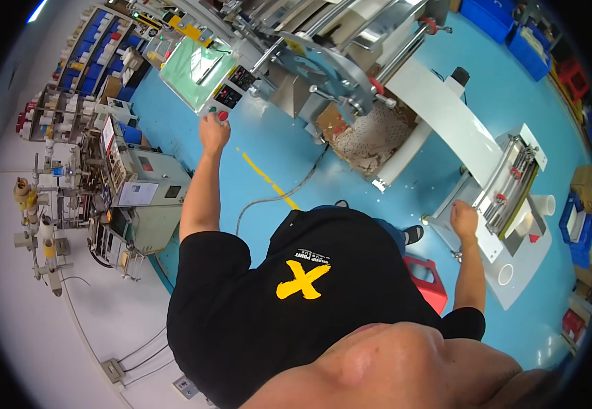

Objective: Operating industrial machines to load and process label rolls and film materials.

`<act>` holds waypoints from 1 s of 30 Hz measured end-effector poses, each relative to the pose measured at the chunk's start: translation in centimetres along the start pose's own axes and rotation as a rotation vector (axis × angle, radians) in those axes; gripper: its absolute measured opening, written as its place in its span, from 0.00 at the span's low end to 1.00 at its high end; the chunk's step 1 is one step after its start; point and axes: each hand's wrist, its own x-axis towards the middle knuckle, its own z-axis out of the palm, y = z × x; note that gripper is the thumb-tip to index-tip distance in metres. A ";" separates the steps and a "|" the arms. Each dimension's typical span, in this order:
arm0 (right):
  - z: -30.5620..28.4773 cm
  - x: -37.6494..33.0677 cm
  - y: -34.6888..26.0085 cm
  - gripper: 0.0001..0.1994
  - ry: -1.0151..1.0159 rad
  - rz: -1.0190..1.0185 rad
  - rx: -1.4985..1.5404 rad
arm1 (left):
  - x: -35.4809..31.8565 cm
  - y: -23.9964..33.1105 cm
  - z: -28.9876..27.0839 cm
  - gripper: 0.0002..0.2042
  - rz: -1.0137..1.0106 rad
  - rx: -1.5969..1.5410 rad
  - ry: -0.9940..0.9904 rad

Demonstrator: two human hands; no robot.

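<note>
My left hand (pixel 213 131) reaches out to a machine's control panel (pixel 233 87) and rests by a red round button (pixel 223 116), with a green button (pixel 211 109) just beside it. My right hand (pixel 464 219) lies closed on the metal frame (pixel 493 204) at the end of a white conveyor belt (pixel 439 109). Rollers with red knobs (pixel 516 173) sit just beyond that hand. I cannot tell whether the left fingers press the button.
A large metal machine (pixel 337 61) stands ahead on a blue floor (pixel 275 150) with a yellow line (pixel 269 178). A grey cabinet machine (pixel 147 198) is at my left. A red stool (pixel 427 279), blue bins (pixel 577 225) and a cardboard box of scrap (pixel 371 140) stand nearby.
</note>
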 end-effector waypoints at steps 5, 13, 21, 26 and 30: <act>-0.4 0.3 -0.5 0.03 -0.002 -0.017 -0.010 | 4.3 -4.7 0.5 0.37 0.106 0.116 0.108; 0.3 1.5 -1.5 0.02 -0.076 0.101 -0.153 | 7.4 -7.5 3.9 0.38 0.226 0.165 0.109; 0.5 0.8 -1.3 0.02 -0.082 0.134 -0.174 | 7.5 -7.1 3.7 0.36 0.224 0.171 0.000; 0.9 0.8 -0.9 0.02 -0.098 0.154 -0.181 | 8.3 -6.8 3.3 0.37 0.237 0.208 -0.052; 1.2 1.2 -0.6 0.02 -0.030 0.080 -0.197 | 8.3 -7.6 2.7 0.37 0.208 0.184 -0.098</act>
